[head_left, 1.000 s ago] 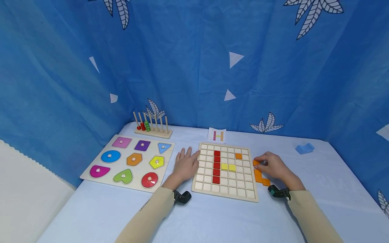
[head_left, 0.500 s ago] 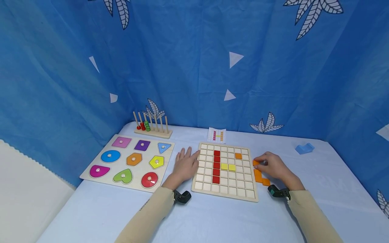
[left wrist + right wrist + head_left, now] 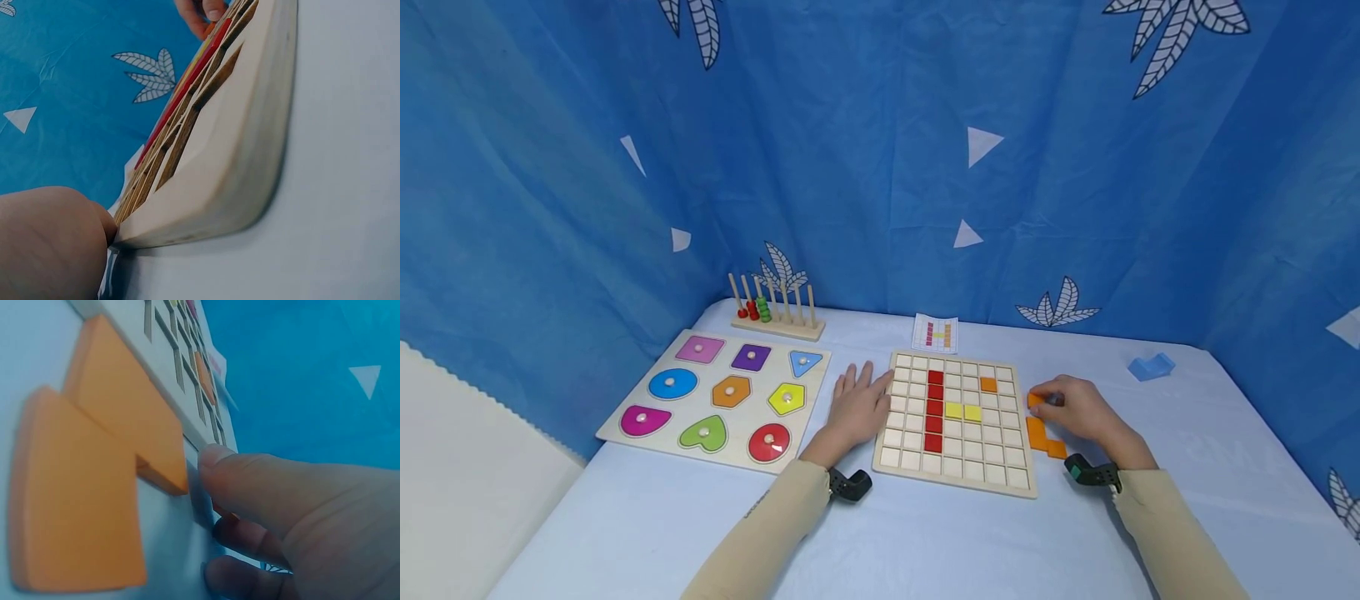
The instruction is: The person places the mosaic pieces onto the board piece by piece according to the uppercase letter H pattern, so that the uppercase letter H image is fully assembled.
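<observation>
A wooden grid board lies flat on the table. Set in it are a column of several red tiles, two yellow tiles and one orange tile. My left hand rests open at the board's left edge, fingertips touching its rim. Just off the right edge, my right hand pinches an orange square tile between thumb and fingers; in the right wrist view the thumb mostly hides it. More loose orange tiles lie on the table below that hand, close to the board.
Behind the board lies a small pattern card. On the left are a knobbed shape puzzle and a peg stand with beads. A blue block sits at the right, and a blue curtain hangs behind the table.
My right hand has shifted very slightly to the right with the orange tile in its pinch. The left hand and the board have stayed in place.
</observation>
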`<action>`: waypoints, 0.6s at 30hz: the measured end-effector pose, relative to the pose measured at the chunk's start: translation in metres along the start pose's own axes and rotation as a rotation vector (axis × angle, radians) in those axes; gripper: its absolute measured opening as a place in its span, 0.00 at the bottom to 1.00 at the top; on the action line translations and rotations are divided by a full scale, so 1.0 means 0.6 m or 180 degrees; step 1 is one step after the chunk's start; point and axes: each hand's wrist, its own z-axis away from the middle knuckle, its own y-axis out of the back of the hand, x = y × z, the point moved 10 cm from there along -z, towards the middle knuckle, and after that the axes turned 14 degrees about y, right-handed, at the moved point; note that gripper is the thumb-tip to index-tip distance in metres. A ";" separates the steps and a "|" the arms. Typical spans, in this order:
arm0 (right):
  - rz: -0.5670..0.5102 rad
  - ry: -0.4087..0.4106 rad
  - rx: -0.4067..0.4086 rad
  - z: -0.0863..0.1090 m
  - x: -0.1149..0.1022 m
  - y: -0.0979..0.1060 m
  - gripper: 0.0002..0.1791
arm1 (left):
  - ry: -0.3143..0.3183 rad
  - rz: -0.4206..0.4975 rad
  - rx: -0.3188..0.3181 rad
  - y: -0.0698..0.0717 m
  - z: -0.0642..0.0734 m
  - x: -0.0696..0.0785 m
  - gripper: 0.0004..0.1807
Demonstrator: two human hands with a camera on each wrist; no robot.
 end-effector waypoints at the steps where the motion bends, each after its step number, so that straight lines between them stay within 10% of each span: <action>1: -0.0006 0.0002 0.0001 0.000 -0.001 0.001 0.19 | -0.0003 -0.0002 0.0009 0.001 0.000 0.000 0.28; 18: -0.0177 0.0029 -0.0054 -0.007 -0.028 0.002 0.21 | 0.0001 0.0002 0.0006 0.000 0.001 -0.001 0.28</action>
